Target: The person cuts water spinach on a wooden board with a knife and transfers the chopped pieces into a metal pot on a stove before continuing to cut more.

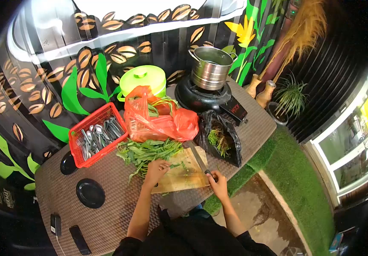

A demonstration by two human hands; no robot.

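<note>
My right hand (217, 183) is wrapped round the dark handle of a knife (199, 158), whose blade points up and away over the right side of a wooden cutting board (184, 181). My left hand (159, 169) is at the board's left side, fingers pinched at a bit of green leaf. A pile of leafy green stems (143, 152) lies just beyond and left of that hand, partly over the board. Small cut green pieces are scattered on the board. Behind the pile sits a red plastic bag (158, 123) with more greens in it.
A black bag (224, 138) of herbs stands right of the board. Behind are a steel pot (211, 70) on a black stove (186, 96) and a lime-green lidded pot (143, 79). Leftward are a red basket (96, 136) of cutlery, black plates (90, 193) and a phone (79, 240).
</note>
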